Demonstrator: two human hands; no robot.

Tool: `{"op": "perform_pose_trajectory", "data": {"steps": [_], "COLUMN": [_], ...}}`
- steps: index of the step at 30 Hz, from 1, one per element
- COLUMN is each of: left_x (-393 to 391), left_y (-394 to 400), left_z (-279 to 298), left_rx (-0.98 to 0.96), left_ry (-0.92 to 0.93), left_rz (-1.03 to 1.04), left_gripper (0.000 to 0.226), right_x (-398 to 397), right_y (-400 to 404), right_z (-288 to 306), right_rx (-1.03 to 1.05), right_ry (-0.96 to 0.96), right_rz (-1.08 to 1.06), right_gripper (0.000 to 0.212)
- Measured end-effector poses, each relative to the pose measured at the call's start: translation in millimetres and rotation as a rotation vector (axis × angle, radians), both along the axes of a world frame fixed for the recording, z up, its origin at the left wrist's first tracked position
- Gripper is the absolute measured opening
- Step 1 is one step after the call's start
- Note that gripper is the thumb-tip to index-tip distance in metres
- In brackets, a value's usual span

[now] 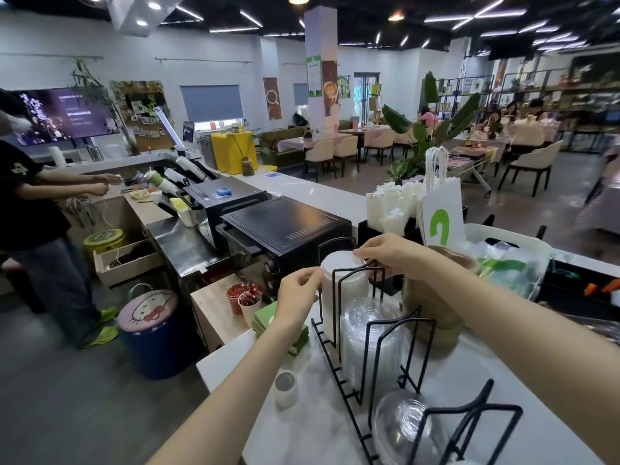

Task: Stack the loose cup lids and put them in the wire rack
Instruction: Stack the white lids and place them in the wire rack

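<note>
My left hand point(299, 293) and right hand point(385, 255) pinch the far end of the tall stack of opaque white cup lids point(342, 290), which already sits in the far slot of the black wire rack point(379, 360). Clear flat lids point(369, 337) and clear dome lids point(402, 427) fill the nearer slots. I judge the job nearly finished; I see no loose lids left.

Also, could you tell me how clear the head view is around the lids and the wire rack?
Head view: strong wide-angle bending at the edges; the white lid stack, both hands and the wire rack are sharp; clear lids show soft glare; the far seating is blurred.
</note>
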State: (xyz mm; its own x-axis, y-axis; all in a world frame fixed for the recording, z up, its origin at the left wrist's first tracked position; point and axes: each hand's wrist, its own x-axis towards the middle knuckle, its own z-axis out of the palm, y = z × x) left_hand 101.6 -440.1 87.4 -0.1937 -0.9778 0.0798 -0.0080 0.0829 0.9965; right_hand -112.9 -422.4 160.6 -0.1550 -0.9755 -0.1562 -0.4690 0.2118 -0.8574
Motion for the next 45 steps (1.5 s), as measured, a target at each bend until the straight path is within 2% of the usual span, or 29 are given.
{"op": "perform_pose_trajectory", "data": {"steps": [2, 7, 13, 21, 25, 31, 36, 40, 45], "left_x": [0, -2, -7, -10, -11, -12, -12, -10, -10], "left_y": [1, 1, 1, 0, 1, 0, 1, 2, 3], "left_z": [0, -2, -4, -7, -7, -7, -6, -7, -5], "left_rx": [-0.006, -0.013, -0.028, -0.013, -0.004, 0.036, 0.044, 0.032, 0.044], "left_ry": [-0.006, -0.029, -0.025, -0.007, -0.007, -0.012, -0.023, -0.039, -0.032], "left_rz": [-0.011, 0.03, 0.039, 0.028, 0.023, 0.067, 0.059, 0.048, 0.033], "left_gripper": [0.013, 0.034, 0.013, 0.032, 0.031, 0.017, 0.027, 0.037, 0.035], "right_x": [0, -2, -4, -10, -8, -2, 2, -3, 0], "right_y": [0, -3, -4, -2, -5, -8, -6, -8, -7], "right_z": [-1, -5, -6, 1, 0, 4, 2, -4, -1], "right_rx": [0.005, 0.041, 0.102, 0.18, 0.167, 0.185, 0.163, 0.147, 0.157], "right_ry": [-0.009, -0.069, -0.105, -0.087, -0.083, -0.065, -0.088, -0.145, -0.149], "right_rz": [-0.008, -0.027, -0.028, 0.011, -0.035, -0.076, -0.064, -0.096, -0.098], "right_gripper": [0.03, 0.029, 0.028, 0.026, 0.025, 0.025, 0.018, 0.031, 0.031]}}
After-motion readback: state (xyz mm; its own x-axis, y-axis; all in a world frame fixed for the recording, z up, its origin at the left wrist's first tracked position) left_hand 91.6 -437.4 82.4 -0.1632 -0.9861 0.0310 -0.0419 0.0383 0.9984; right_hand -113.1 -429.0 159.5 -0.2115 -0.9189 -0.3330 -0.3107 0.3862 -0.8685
